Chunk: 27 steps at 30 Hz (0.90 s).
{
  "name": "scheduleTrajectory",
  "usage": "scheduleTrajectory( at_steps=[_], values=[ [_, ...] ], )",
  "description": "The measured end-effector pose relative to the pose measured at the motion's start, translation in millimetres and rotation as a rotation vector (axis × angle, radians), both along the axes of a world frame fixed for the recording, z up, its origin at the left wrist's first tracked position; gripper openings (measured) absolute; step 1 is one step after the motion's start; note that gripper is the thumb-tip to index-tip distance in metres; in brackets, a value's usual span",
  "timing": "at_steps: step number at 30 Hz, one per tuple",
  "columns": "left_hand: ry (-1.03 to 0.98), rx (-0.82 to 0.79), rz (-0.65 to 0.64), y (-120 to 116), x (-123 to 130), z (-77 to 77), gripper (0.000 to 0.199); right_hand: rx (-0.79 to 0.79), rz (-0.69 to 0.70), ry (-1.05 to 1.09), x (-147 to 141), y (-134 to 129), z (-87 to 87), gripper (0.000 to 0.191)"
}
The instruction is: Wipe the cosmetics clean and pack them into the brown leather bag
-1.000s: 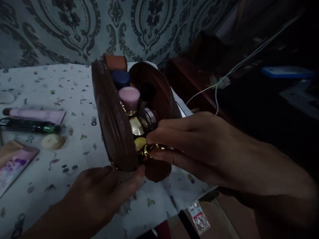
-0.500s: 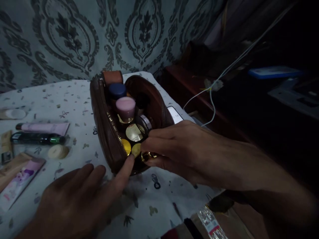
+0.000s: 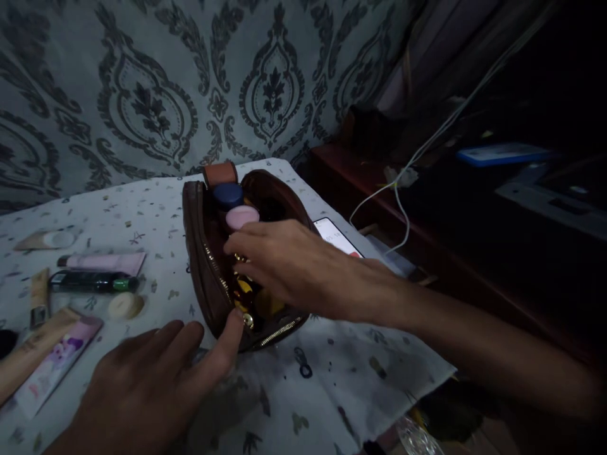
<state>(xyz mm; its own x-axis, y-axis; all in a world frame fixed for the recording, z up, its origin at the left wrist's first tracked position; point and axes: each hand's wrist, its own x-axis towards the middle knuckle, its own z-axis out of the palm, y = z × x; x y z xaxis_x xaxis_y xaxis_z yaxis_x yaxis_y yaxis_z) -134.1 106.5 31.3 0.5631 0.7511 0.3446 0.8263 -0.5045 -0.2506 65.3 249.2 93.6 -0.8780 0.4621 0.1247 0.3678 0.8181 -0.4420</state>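
Observation:
A brown zippered pouch [image 3: 208, 278] lies unzipped on the patterned white cloth, packed with cosmetics. My right hand [image 3: 303, 272] reaches down into it, fingers bent together around something mostly hidden, with gold glints at the fingertips. Just beyond those fingers is a pink round lid [image 3: 242, 217], and behind it a dark blue lid [image 3: 228, 196]. My left hand [image 3: 156, 373] rests at the pouch's near left corner. One digit stretches to the pouch's edge beside a small gold round piece [image 3: 248, 321]; its other fingers are loosely bent, with nothing visible in them.
Left on the cloth lie a pink tube [image 3: 104, 262], a dark green tube [image 3: 90, 282], a cream round piece [image 3: 125, 306] and a white-and-purple tube [image 3: 59, 366]. A lit phone [image 3: 337, 237] sits right of the pouch. White cables [image 3: 403, 196] hang beyond, near a blue-edged device [image 3: 505, 153].
My right hand has moved from the pouch's near right side further in and left, now covering the silver-topped jar seen before. The view has shifted slightly; my left hand stays at the near corner.

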Motion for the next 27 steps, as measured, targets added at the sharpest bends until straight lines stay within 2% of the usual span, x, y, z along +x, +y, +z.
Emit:
scheduleTrajectory(
  at_steps=[4,7,10,13,17,21,27],
  values=[
    [-0.004,0.033,-0.010,0.7,-0.1,-0.9,0.041,-0.020,0.159,-0.068,5.3,-4.7,1.9,0.009],
    [-0.017,0.046,-0.022,1.8,-0.7,-1.8,0.044,-0.031,0.207,-0.120,13.4,-6.4,6.5,0.010],
    [-0.021,0.042,-0.021,1.6,-2.1,-3.1,0.046,-0.042,0.189,-0.107,17.0,-6.3,6.7,0.011],
    [-0.020,0.051,-0.013,0.6,-3.1,-4.1,0.047,-0.052,0.145,-0.004,18.3,-4.6,3.1,0.011],
    [-0.005,0.052,-0.022,0.7,-4.1,-5.1,0.046,0.054,-0.030,0.176,15.4,4.7,4.4,0.014],
    [-0.010,0.046,-0.021,1.8,-6.2,-7.4,0.050,0.167,-0.131,0.156,-9.2,30.5,13.1,0.013],
    [-0.020,0.004,-0.014,1.2,-6.7,-7.5,0.052,0.266,-0.144,0.034,-61.0,76.7,15.1,0.015]
  ],
)
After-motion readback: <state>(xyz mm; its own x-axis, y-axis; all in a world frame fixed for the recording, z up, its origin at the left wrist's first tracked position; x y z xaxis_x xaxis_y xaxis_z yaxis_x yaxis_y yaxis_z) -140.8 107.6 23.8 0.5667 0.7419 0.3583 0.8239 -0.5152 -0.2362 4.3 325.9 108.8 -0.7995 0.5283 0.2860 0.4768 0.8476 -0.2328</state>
